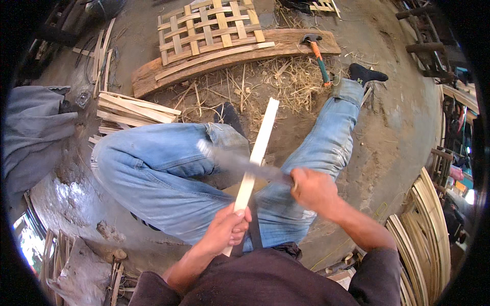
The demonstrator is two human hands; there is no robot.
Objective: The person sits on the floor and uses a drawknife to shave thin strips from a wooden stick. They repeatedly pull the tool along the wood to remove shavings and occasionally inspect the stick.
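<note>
A pale, flat wooden strip (264, 132) slants up and away from my lap, its far end over the floor between my legs. Near its lower end, my left hand (224, 228) is closed around it, thumb on top. My right hand (314, 191) grips a long-bladed knife (232, 160) by its handle, which is mostly hidden in the fist. Motion blurs the blade, which lies crosswise over the strip above my left hand. Whether the edge touches the wood, I cannot tell.
Ahead lies a thick wooden plank (148, 79) bearing a woven slat panel (206, 30) and a hammer (317, 58). Thin shavings (286, 81) litter the floor before it. Cut strips (132, 109) are piled beyond my left knee; long bundled slats (423, 229) stand at my right.
</note>
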